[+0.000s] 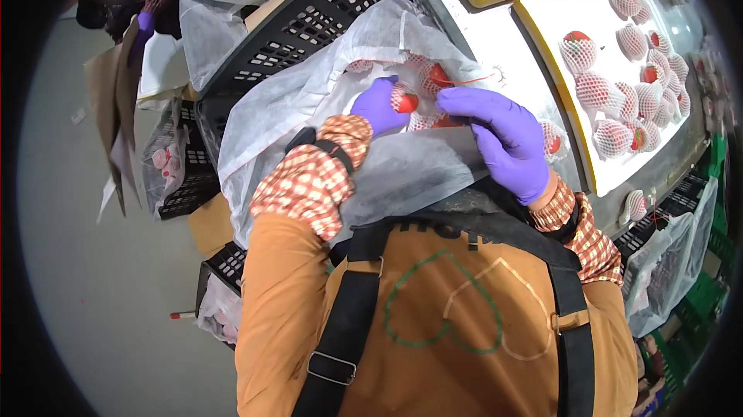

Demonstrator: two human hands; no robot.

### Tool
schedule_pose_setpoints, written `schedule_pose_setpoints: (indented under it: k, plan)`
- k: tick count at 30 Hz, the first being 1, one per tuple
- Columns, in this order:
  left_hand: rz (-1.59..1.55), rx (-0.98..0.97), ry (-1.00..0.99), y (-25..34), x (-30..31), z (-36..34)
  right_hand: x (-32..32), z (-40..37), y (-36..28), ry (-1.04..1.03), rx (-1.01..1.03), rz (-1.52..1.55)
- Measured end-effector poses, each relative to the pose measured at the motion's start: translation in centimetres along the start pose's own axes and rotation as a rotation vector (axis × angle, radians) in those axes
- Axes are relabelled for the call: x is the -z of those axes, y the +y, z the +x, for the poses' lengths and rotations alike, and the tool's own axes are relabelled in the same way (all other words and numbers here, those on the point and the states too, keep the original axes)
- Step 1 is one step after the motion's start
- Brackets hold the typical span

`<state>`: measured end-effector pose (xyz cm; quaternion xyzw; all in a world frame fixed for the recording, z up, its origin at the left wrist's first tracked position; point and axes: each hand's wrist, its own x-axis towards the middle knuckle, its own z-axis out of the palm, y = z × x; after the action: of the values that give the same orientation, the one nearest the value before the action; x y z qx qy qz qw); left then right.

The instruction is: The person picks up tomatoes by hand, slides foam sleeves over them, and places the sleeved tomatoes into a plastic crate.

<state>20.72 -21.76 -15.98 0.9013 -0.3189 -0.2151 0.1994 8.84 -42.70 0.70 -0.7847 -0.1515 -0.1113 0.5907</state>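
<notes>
My left hand point(377, 108), in a purple glove, reaches into a lined crate with its fingers closed around a red fruit in a white foam net point(404, 99). More netted red fruit point(438, 75) lies beside it inside the white liner point(302, 80), partly hidden by the liner's folds. My right hand point(507, 142), also purple-gloved, hovers at the liner's right edge. Its fingers stretch out to the left, the thumb apart from them, and no object shows in it. The black plastic crate point(290, 49) stands around the liner.
On the right, a white tray with a yellow rim point(553, 26) bears several netted red fruits. One netted fruit point(552, 140) sits between tray and crate. Lined black crates point(186, 161) stand at left. Another person's gloved hand point(144, 24) shows at upper left, near brown cardboard point(108, 99).
</notes>
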Motion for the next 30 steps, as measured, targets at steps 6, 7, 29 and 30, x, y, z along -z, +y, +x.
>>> schedule_pose_setpoints:
  k: [6, 7, 29, 30]
  plan:
    - [-0.860, -0.028, 0.290, 2.5, 8.6, -3.8, -0.5, 1.2, -1.8, 0.001, -0.187, 0.086]
    - [-0.851, -0.041, 0.310, 3.7, 10.0, -4.8, -0.6, 1.4, -1.4, -0.038, -0.185, 0.064]
    - [-0.450, -0.063, 0.729, 11.8, 11.3, -9.5, -3.2, 4.0, -0.6, -0.109, -0.258, 0.016]
    - [-0.507, -0.115, 0.735, 11.6, 11.2, -9.4, -3.1, 3.9, -0.6, -0.117, -0.233, 0.064]
